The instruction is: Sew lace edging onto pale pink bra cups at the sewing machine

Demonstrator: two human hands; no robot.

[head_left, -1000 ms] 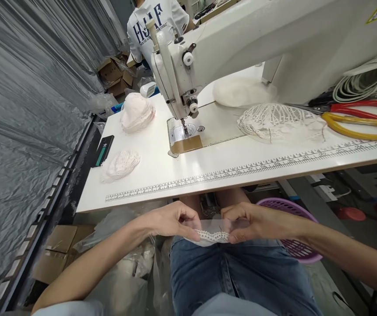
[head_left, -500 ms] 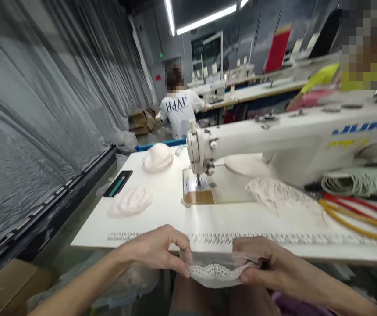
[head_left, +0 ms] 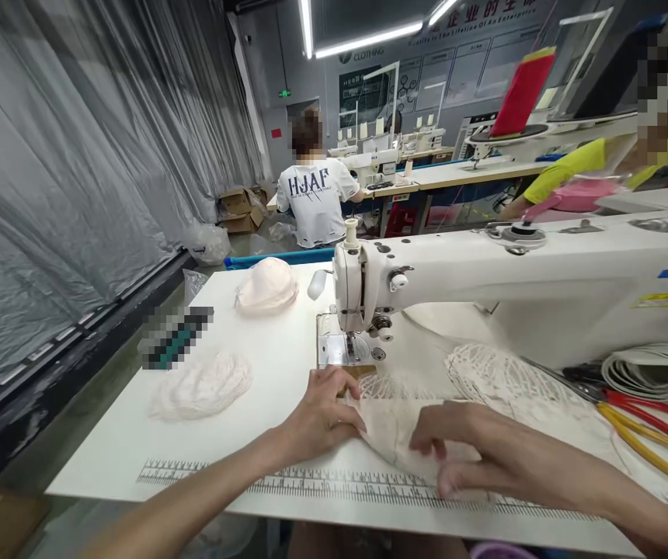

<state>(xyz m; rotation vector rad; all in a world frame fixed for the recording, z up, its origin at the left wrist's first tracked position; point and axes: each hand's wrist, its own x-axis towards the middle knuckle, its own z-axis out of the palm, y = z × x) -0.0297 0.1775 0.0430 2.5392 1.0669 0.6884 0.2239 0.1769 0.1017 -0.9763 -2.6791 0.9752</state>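
A pale lace-edged fabric piece (head_left: 389,423) lies on the white sewing table (head_left: 118,442) just in front of the sewing machine's needle plate (head_left: 334,351). My left hand (head_left: 319,415) pinches its left edge with curled fingers. My right hand (head_left: 465,450) rests on its right part, fingers bent and pressing the fabric down on the table. The white sewing machine (head_left: 485,268) stands right behind both hands. A netted lace piece (head_left: 502,376) lies under the machine arm, to the right of the needle.
Two pale cup-shaped pieces (head_left: 203,386) (head_left: 267,286) and a blurred dark device (head_left: 176,338) lie at the table's left. Red and yellow scissors (head_left: 654,427) and coiled cord (head_left: 654,371) sit at right. A printed ruler (head_left: 311,483) runs along the front edge. Other people work behind.
Both hands have lifted the lace-edged fabric from my lap up onto the table in front of the needle. The view has tilted upward.
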